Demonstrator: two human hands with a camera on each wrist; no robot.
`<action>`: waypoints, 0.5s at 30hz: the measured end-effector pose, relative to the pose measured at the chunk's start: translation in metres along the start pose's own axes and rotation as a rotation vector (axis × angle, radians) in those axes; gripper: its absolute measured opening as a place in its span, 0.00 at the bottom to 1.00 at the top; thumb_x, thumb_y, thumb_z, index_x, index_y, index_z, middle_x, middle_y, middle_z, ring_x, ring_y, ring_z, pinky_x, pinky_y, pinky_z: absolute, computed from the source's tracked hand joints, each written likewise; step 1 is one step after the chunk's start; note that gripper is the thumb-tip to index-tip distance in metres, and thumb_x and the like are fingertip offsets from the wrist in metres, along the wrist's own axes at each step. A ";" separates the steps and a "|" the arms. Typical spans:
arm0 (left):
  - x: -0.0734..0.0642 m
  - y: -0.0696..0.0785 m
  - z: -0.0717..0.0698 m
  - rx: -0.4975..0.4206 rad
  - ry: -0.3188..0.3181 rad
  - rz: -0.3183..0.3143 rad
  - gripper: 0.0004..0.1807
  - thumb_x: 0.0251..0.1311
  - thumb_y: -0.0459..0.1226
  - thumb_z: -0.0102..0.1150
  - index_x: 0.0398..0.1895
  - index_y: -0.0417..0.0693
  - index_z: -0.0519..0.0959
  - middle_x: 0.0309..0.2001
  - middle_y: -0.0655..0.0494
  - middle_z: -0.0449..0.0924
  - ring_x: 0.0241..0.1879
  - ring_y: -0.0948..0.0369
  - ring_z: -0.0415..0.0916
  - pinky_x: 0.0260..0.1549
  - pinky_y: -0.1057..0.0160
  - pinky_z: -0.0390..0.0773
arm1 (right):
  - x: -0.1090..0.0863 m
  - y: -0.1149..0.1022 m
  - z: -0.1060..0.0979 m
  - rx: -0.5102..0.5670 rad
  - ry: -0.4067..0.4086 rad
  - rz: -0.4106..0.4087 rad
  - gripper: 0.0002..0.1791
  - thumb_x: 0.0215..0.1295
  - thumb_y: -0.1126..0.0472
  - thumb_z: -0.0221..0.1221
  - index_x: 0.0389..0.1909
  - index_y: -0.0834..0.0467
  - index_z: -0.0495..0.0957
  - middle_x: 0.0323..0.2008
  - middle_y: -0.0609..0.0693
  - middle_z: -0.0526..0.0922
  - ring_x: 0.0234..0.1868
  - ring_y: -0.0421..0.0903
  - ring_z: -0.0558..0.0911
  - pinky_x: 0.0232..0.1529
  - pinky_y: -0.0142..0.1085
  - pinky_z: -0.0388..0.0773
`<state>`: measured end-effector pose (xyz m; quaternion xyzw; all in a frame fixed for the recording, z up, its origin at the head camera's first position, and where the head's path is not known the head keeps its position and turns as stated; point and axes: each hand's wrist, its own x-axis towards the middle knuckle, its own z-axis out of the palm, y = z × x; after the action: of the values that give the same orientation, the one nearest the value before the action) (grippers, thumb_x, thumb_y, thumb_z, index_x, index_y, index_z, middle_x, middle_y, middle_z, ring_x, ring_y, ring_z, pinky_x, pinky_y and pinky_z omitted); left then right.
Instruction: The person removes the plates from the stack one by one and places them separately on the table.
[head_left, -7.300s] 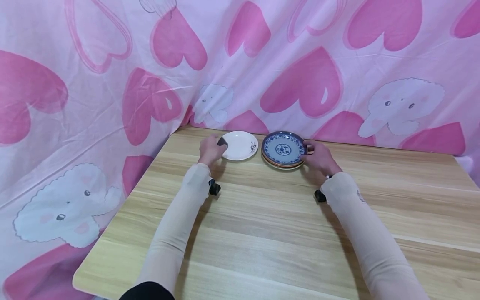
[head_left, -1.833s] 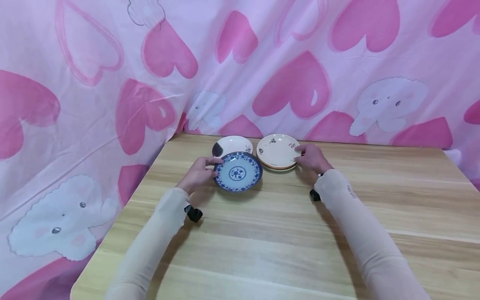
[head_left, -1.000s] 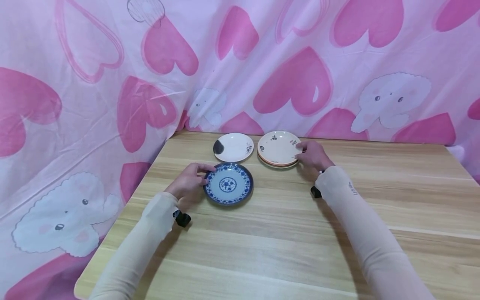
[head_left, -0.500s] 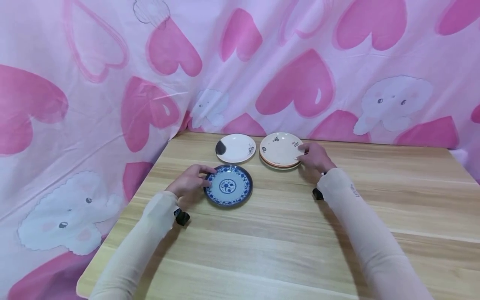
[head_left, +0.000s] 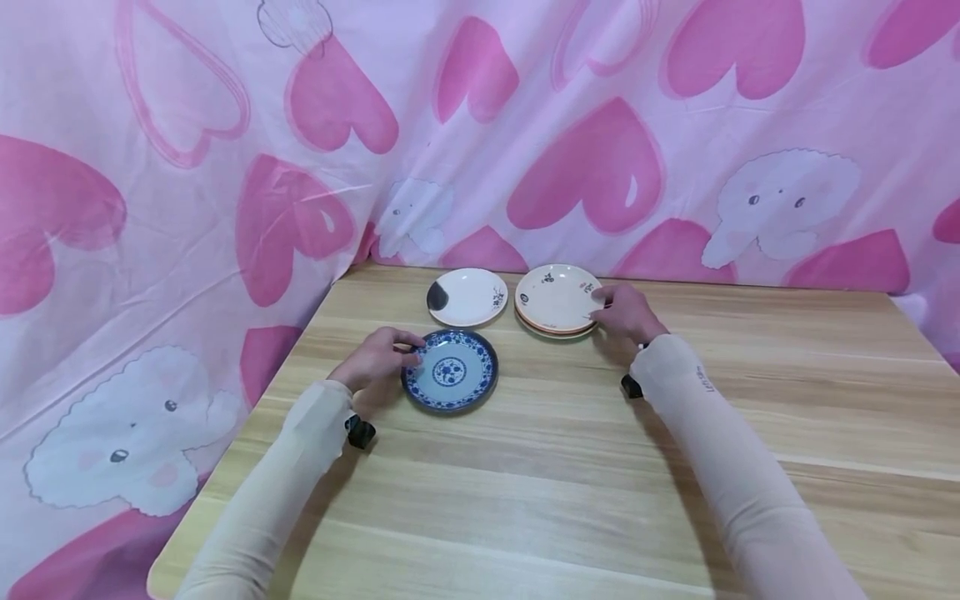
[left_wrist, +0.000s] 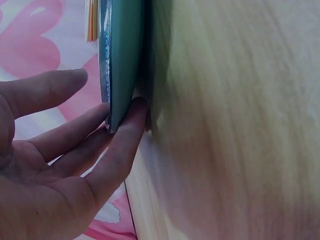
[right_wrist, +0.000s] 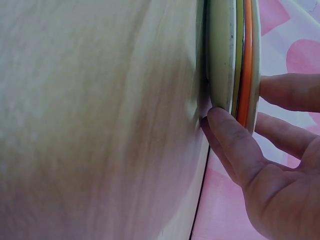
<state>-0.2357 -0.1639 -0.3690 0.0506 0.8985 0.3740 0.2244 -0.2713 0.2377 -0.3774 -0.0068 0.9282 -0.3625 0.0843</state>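
Observation:
A blue-and-white patterned plate [head_left: 450, 371] is low over the table's left half, in front of the white plate. My left hand [head_left: 377, 357] holds its left rim. In the left wrist view, one finger [left_wrist: 132, 120] reaches under the rim, others meet its edge, and one digit stands apart above. At the back, my right hand [head_left: 626, 310] holds the right side of a stack of plates, topped by a cream plate [head_left: 557, 297] with small dark motifs. In the right wrist view, fingers [right_wrist: 232, 135] sit beneath the stack, which includes an orange-edged plate [right_wrist: 245, 65].
A white plate [head_left: 480, 298] with a black patch lies at the back, left of the stack. The wooden table [head_left: 540, 467] ends at a pink curtain [head_left: 465, 150] with hearts, behind and on the left. Black wrist cameras hang below both sleeves.
My left hand has taken the blue plate from the top of the stack, past the white plate, toward the front left, uncovering the cream plate. My right hand stays at the stack.

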 end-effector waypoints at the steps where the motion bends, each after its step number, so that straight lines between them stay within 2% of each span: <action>1: 0.001 0.000 0.000 0.003 0.007 -0.003 0.21 0.60 0.37 0.54 0.57 0.45 0.73 0.65 0.45 0.66 0.65 0.48 0.61 0.64 0.48 0.63 | 0.000 0.000 0.000 0.002 0.000 0.001 0.31 0.57 0.62 0.56 0.63 0.65 0.63 0.53 0.63 0.72 0.52 0.54 0.69 0.55 0.46 0.70; 6: 0.003 0.002 0.001 0.016 0.018 -0.035 0.19 0.62 0.39 0.51 0.56 0.46 0.74 0.65 0.46 0.65 0.66 0.49 0.59 0.66 0.47 0.60 | -0.001 0.000 0.001 -0.001 -0.008 0.015 0.31 0.58 0.63 0.56 0.63 0.65 0.63 0.55 0.63 0.72 0.53 0.54 0.69 0.56 0.46 0.70; 9: 0.004 0.005 0.000 0.039 0.026 -0.037 0.20 0.62 0.39 0.51 0.57 0.47 0.73 0.65 0.46 0.66 0.66 0.49 0.61 0.65 0.47 0.61 | -0.001 0.000 0.001 -0.007 -0.011 0.021 0.30 0.58 0.62 0.55 0.63 0.64 0.63 0.55 0.63 0.71 0.54 0.54 0.69 0.57 0.46 0.70; 15: 0.004 0.017 -0.003 0.095 0.139 0.013 0.22 0.62 0.42 0.50 0.59 0.49 0.71 0.64 0.45 0.67 0.62 0.47 0.66 0.59 0.48 0.70 | 0.000 -0.001 0.000 -0.008 -0.002 0.009 0.31 0.57 0.63 0.56 0.63 0.65 0.64 0.53 0.63 0.72 0.52 0.54 0.69 0.56 0.47 0.69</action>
<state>-0.2416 -0.1524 -0.3567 0.0410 0.9282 0.3349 0.1567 -0.2713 0.2373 -0.3767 -0.0033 0.9296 -0.3583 0.0868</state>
